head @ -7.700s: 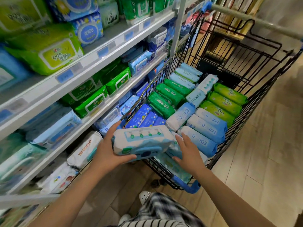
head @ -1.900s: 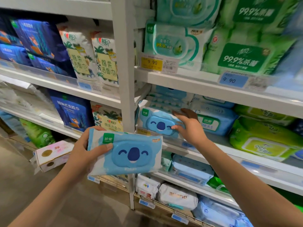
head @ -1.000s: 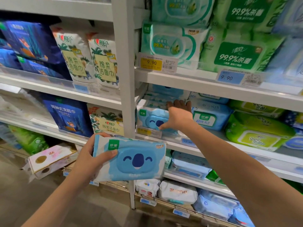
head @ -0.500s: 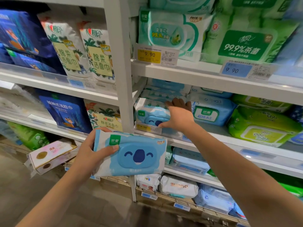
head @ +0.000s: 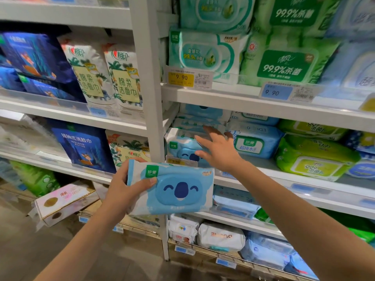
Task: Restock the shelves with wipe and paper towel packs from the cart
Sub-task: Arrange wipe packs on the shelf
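White shop shelving fills the view, split by an upright post [head: 151,94] into two bays crammed with soft packs. In the left bay stand white tissue bags [head: 105,78] printed with palm leaves, with dark blue bags [head: 85,147] on the shelf below and a pale box [head: 65,201] lying tilted lower down. In the right bay, a yellow price tag [head: 181,78] and a blue price tag [head: 276,92] both read 9.90 under green and teal packs. The left hand [head: 121,191] grips a blue koala-face wipe pack [head: 176,189] by its left end, thumb laid across the front beside the green logo and fingers curled behind; the pack hangs in the air in front of the post, below the middle shelf [head: 263,165]. The right hand [head: 220,152] reaches into that shelf with fingers straight and spread, holding nothing, over a stack of matching koala packs [head: 180,147] just right of the post; blur hides whether the fingertips touch it. Beside the stack sit a blue-and-white pack [head: 253,142] and a lime green pack [head: 312,159].
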